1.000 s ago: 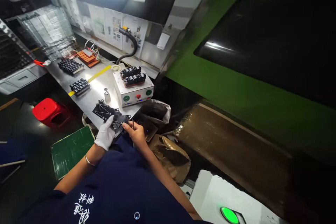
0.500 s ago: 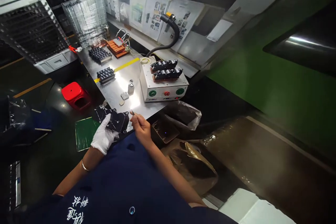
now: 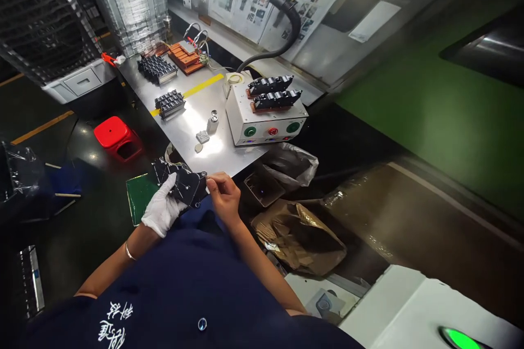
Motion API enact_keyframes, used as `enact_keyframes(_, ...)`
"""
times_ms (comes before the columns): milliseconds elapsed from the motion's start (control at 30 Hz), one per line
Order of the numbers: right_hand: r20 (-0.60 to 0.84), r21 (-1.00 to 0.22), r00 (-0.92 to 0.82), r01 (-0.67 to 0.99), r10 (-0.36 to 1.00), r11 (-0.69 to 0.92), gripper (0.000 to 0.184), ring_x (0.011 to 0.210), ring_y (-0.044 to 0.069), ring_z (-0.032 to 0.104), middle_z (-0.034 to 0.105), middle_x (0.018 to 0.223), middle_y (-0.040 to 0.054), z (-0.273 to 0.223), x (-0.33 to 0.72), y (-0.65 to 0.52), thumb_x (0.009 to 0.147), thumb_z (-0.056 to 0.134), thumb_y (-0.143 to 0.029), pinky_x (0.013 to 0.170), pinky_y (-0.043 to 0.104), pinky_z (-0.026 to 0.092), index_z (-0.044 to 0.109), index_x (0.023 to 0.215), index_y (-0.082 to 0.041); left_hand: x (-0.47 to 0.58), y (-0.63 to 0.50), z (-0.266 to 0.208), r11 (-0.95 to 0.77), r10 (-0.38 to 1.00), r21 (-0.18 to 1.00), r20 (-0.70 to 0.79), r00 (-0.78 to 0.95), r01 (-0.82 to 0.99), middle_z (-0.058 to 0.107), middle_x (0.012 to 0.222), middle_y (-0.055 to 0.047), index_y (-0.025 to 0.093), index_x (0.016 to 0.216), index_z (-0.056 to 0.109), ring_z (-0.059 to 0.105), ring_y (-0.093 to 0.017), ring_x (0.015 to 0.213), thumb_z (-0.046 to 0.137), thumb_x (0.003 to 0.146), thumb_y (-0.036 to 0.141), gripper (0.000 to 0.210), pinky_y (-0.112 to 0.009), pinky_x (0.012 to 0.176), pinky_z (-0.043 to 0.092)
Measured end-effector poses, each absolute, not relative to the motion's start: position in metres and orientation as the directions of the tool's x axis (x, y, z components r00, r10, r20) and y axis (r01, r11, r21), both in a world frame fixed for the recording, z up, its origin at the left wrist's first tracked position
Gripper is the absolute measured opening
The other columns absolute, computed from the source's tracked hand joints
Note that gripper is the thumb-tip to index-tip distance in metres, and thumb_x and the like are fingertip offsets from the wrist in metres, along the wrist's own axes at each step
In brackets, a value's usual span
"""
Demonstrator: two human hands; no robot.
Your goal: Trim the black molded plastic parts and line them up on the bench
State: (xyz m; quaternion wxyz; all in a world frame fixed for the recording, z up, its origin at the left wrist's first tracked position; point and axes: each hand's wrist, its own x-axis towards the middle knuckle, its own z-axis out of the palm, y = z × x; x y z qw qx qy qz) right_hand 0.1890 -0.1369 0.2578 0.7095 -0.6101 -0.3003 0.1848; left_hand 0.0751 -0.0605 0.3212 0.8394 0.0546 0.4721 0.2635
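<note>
My left hand (image 3: 162, 211), in a white glove, grips a flat black machined part (image 3: 187, 185) with small holes and lugs, its thumb lying on the upper face. My bare right hand (image 3: 225, 196) is at the part's right end, thumb and forefinger pinched close to a corner lug. What sits in that pinch is too small to make out. On the metal table (image 3: 190, 133) beyond the hands lie a grey square pad (image 3: 202, 137), a small pale piece (image 3: 198, 148) and a small clear bottle with a metal top (image 3: 213, 121).
A white control box (image 3: 266, 120) carries black parts on its top. Black ribbed blocks (image 3: 170, 103) and an orange fixture (image 3: 186, 57) stand farther back. A red stool (image 3: 117, 136) is left of the table; a brown paper bag (image 3: 301, 234) lies at right.
My right hand's pinched fingers have come from just beside the black part to its corner lug. The left hand keeps its grip. The whole view has shifted.
</note>
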Motion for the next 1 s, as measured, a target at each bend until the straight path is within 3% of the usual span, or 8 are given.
enact_keyframes(200,-0.042,-0.987,0.866,-0.112,0.499,0.113,0.037,0.055,0.011,0.046,0.053,0.059,-0.0028,0.243,0.184,-0.133,0.073,0.066,-0.056,0.055,0.027,0.04,0.058,0.065,-0.021,0.058,-0.054,0.325,0.911,0.411,0.321,-0.761,0.501,-0.26,0.075,0.088,-0.008,0.011,0.1,0.068,0.072,-0.021,0.088,0.058,0.087,0.015,0.016,-0.034,0.086,0.058)
enact_keyframes(500,0.16,-0.975,0.802,0.039,0.575,0.217,0.026,0.065,0.015,0.056,0.063,0.069,0.0013,0.272,0.153,-0.137,0.08,0.063,-0.047,0.063,0.03,0.047,0.063,0.07,-0.023,0.052,-0.028,0.314,0.914,0.403,0.311,-0.774,0.488,-0.261,0.075,0.086,-0.008,0.012,0.101,0.067,0.072,-0.018,0.074,0.054,0.09,0.017,0.018,-0.031,0.074,0.062)
enact_keyframes(733,0.098,-0.991,0.828,0.028,0.552,0.134,0.031,0.065,0.015,0.056,0.064,0.068,0.0015,0.266,0.151,-0.12,0.076,0.066,-0.052,0.063,0.03,0.047,0.065,0.068,-0.022,0.044,-0.022,0.319,0.922,0.383,0.293,-0.78,0.494,-0.252,0.074,0.084,-0.007,0.011,0.106,0.065,0.072,-0.017,0.074,0.053,0.09,0.015,0.021,-0.03,0.077,0.061)
enact_keyframes(800,0.025,-0.996,0.814,-0.03,0.58,0.084,0.037,0.058,0.013,0.053,0.061,0.061,0.0,0.264,0.154,-0.119,0.074,0.066,-0.057,0.057,0.028,0.044,0.064,0.065,-0.021,0.039,-0.021,0.322,0.929,0.366,0.326,-0.752,0.548,-0.173,0.074,0.085,-0.008,0.011,0.101,0.067,0.072,-0.018,0.076,0.056,0.087,0.014,0.018,-0.031,0.08,0.06)
enact_keyframes(900,-0.047,-0.998,0.718,-0.07,0.695,0.006,0.046,0.046,0.01,0.045,0.055,0.053,-0.0022,0.27,0.159,-0.126,0.078,0.057,-0.064,0.048,0.025,0.038,0.063,0.064,-0.02,0.029,-0.015,0.324,0.871,0.409,0.487,-0.635,0.655,-0.072,0.073,0.082,-0.008,0.012,0.092,0.069,0.071,-0.02,0.074,0.067,0.077,0.013,0.016,-0.032,0.076,0.06)
enact_keyframes(1000,0.048,-0.997,0.503,0.079,0.863,0.01,0.056,0.047,0.011,0.046,0.054,0.052,-0.0013,0.285,0.165,-0.136,0.081,0.045,-0.071,0.05,0.025,0.038,0.064,0.064,-0.02,0.019,-0.002,0.323,0.775,0.453,0.632,-0.532,0.715,-0.021,0.072,0.076,-0.006,0.012,0.087,0.069,0.069,-0.02,0.067,0.076,0.066,0.015,0.022,-0.03,0.064,0.059)
